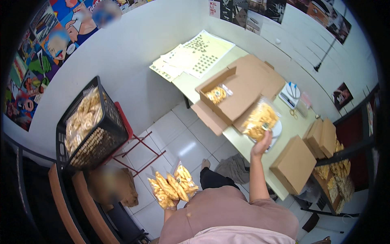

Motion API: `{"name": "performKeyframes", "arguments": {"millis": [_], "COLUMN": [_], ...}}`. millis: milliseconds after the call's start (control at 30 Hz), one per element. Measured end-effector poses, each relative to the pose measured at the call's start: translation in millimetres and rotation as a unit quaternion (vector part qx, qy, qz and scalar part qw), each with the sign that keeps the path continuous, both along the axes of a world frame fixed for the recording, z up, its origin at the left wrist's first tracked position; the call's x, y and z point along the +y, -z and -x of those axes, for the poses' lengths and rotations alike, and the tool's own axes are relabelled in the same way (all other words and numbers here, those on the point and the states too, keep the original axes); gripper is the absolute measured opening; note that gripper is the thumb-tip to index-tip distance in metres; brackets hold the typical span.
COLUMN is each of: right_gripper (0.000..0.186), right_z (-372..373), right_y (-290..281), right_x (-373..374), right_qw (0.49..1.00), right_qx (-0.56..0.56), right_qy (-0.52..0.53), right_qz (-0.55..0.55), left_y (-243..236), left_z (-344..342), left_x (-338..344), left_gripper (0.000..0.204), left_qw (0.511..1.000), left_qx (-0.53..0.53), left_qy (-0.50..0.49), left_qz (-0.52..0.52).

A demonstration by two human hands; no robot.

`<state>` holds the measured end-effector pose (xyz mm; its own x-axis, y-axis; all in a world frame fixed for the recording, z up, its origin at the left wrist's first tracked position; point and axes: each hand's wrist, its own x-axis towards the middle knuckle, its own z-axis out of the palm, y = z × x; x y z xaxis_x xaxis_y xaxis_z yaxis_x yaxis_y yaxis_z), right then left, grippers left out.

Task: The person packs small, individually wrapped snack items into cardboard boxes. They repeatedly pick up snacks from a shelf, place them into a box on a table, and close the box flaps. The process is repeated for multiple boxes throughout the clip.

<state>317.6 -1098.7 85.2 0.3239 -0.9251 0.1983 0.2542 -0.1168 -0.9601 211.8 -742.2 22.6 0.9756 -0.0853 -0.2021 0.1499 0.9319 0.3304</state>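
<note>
- Fingers (267,134) of the right hand (261,147) are grasping the lower edge of a clear snack bag (261,118) in the head view, just over the table (295,129).
- The left hand (173,203) is grasping several filled bags (172,188) together, away from the table (those bags are hiding most of its fingers).
- One snack pack (216,95) is lying inside an open cardboard box (260,73).
- A white scale (277,129) is showing partly behind the raised bag and hand.
- Leftward, a black crate (109,137) of bagged snacks (83,122) is resting on a red stool (123,118).
</note>
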Motion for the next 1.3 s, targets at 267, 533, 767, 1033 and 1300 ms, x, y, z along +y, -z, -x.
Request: {"name": "performKeyframes", "arguments": {"millis": [267, 533, 767, 1033, 1300], "right_gripper": [0.027, 0.034, 0.043, 0.031, 0.020], "right_z": [-239.0, -360.9, -395.4, -351.9, -284.6], "right_y": [-15.5, 63.5, 109.7, 44.7, 44.9], "right_x": [48.0, 51.7, 61.5, 83.2, 20.5], "right_qw": [0.932, 0.890, 0.851, 0.967, 0.924], "right_qx": [0.055, 0.212, 0.392, 0.183, -0.135], "right_qy": [-0.353, -0.396, -0.349, -0.177, 0.070], "right_qz": [-0.058, -0.077, -0.014, 0.014, -0.350], "left_y": [-8.6, -3.2, -6.7, -12.9, -11.8], "left_z": [-165.1, -271.3, -417.1, -543.6, -567.9], "left_x": [5.5, -9.7, -14.2, -41.2, -91.4], "left_gripper": [0.073, 0.071, 0.070, 0.068, 0.066], "left_qw": [1.000, 0.999, 0.989, 0.956, 0.912], "left_qx": [-0.023, -0.010, -0.031, -0.036, 0.007], "left_qy": [-0.003, 0.050, 0.143, 0.283, 0.385], "left_qz": [-0.007, 0.016, 0.030, 0.070, 0.141]}}
